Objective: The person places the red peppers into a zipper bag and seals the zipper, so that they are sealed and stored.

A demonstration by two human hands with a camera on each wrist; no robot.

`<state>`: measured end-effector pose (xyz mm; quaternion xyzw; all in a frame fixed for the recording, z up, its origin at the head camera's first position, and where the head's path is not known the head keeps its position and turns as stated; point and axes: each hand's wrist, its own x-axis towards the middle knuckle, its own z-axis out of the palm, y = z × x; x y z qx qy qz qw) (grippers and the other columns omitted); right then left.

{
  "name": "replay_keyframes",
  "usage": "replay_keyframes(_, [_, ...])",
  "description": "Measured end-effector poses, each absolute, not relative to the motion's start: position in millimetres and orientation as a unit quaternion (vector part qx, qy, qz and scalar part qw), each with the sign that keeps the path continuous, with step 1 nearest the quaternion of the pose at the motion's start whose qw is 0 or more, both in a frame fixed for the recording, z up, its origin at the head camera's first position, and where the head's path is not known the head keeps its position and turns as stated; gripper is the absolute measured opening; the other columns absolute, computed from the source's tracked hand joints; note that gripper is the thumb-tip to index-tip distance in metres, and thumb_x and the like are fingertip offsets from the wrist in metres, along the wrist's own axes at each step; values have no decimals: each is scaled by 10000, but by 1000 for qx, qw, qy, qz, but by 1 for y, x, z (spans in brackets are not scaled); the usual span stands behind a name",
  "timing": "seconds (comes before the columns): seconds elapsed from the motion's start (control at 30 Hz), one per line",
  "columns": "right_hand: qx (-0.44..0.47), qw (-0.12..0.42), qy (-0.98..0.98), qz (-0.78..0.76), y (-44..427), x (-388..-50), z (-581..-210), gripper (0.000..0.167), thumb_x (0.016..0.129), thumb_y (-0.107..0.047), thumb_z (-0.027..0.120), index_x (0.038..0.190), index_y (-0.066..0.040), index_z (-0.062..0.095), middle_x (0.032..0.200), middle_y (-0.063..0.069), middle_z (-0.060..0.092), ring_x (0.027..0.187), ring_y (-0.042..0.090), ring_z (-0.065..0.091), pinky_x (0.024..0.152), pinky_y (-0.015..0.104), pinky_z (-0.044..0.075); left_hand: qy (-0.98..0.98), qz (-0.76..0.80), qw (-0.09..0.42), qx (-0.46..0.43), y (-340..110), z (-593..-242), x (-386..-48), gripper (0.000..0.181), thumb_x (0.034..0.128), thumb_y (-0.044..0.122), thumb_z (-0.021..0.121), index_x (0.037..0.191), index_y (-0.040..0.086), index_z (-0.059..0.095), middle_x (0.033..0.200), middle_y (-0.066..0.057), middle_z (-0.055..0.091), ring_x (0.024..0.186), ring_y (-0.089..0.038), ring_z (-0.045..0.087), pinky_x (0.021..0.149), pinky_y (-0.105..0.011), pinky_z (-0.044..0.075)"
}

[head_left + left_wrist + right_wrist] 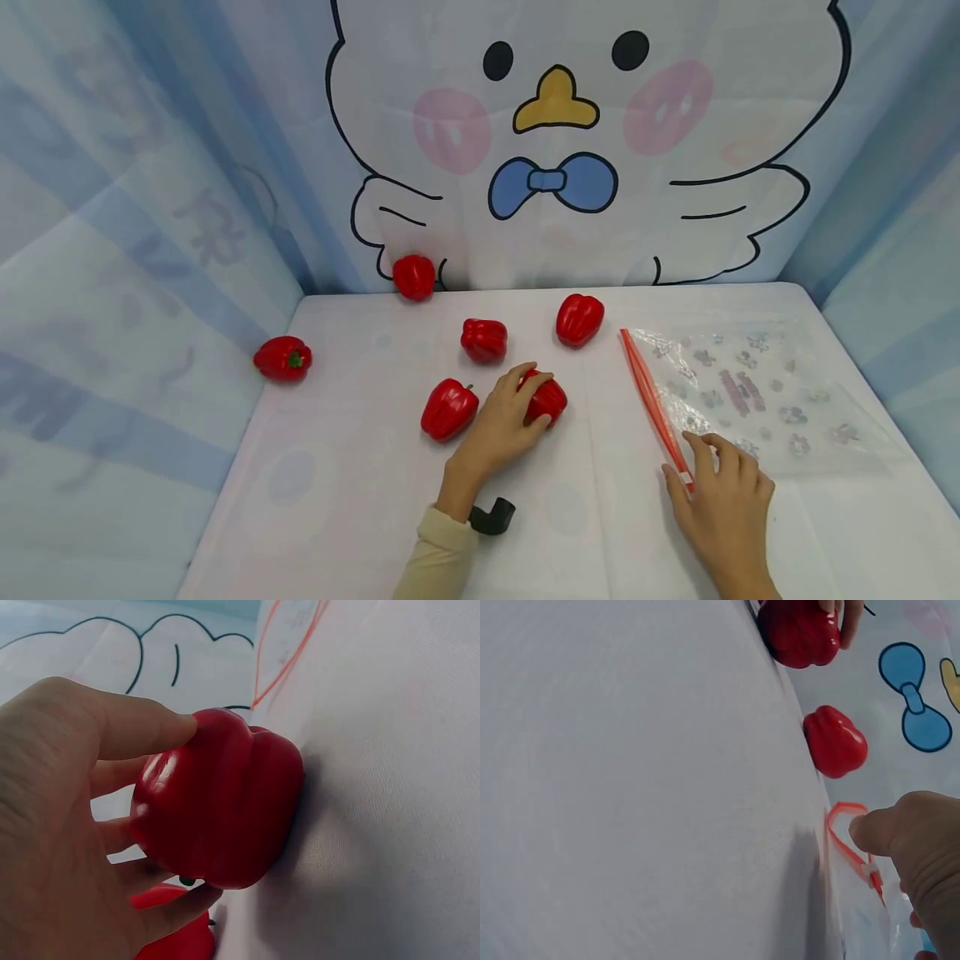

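My left hand (498,425) grips a red bell pepper (546,402) on the white table; in the left wrist view its thumb and fingers curve round the pepper (225,799). Another bell pepper (450,410) lies just left of that hand, and a third (483,341) sits behind it. My right hand (723,508) hovers at the near end of a clear zip bag (795,400) with a red zip strip (651,392). Its thumb and forefinger stand apart about the strip's end; whether they touch it I cannot tell. In the right wrist view the thumb (889,829) shows beside the strip.
More red bell peppers stand toward the back: one right of centre (580,320), one at the rear edge (414,277), one at the left edge (282,359). A black strap piece (492,517) shows by the left wrist. Printed curtains (555,242) enclose the table.
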<state>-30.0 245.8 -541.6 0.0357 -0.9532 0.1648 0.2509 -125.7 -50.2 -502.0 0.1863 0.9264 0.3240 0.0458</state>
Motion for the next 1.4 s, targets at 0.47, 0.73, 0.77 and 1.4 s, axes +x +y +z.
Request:
replay_keyframes(0.47, [37, 268, -950, 156, 245, -48, -541, 561, 814, -235, 732, 1269, 57, 583, 1299, 338, 516, 1140, 574, 428, 856, 722, 303, 920, 337, 68, 185, -53, -507, -127, 637, 991, 268, 694, 1563, 307, 417, 1674, 13, 322, 1503, -222, 388, 1098, -474, 539])
replay_keyframes(0.73, [13, 242, -957, 157, 244, -51, -540, 551, 792, -132, 770, 1275, 59, 585, 1297, 337, 527, 1173, 571, 440, 897, 729, 317, 920, 340, 68, 181, -53, -507, -128, 637, 994, 285, 690, 1565, 326, 410, 1676, 28, 315, 1504, -215, 382, 1093, -478, 542])
replay_keyframes(0.77, [12, 242, -957, 158, 244, -51, -540, 536, 797, -133, 758, 1268, 58, 589, 1288, 334, 535, 1170, 569, 446, 896, 729, 321, 920, 341, 69, 179, -53, -507, -128, 638, 993, 286, 691, 1565, 329, 411, 1675, 29, 315, 1501, -215, 385, 1089, -480, 544])
replay_keyframes(1.4, [-27, 222, -963, 152, 241, -49, -534, 400, 845, -124, 775, 1175, 49, 629, 1247, 305, 570, 1181, 539, 476, 927, 714, 331, 919, 345, 66, 176, -55, -509, -127, 643, 987, 295, 700, 1563, 335, 417, 1667, 27, 332, 1494, -217, 397, 1070, -466, 559])
